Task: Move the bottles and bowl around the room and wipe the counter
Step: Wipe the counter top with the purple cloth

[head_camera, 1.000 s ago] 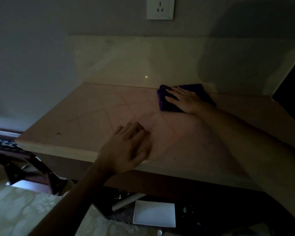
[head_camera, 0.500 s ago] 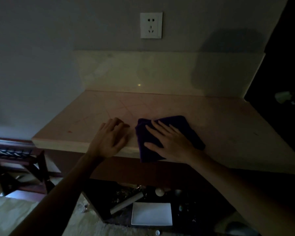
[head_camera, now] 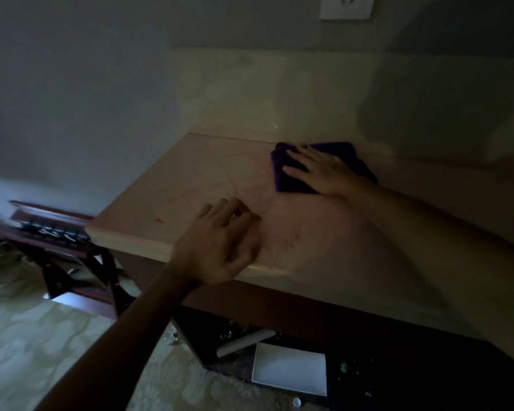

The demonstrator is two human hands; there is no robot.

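Both my arms are bare right up to where the view cuts them off, no sleeves showing. My left hand (head_camera: pixel 217 244) has no ring, no watch, no glove; my right hand (head_camera: pixel 321 170) is just as plain, wrist uncovered too.

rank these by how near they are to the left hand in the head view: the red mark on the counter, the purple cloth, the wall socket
1. The red mark, on the counter just to the left of the left hand, near the front edge.
2. The purple cloth, toward the back of the counter, pressed under the right hand.
3. The wall socket, high on the wall above the backsplash.
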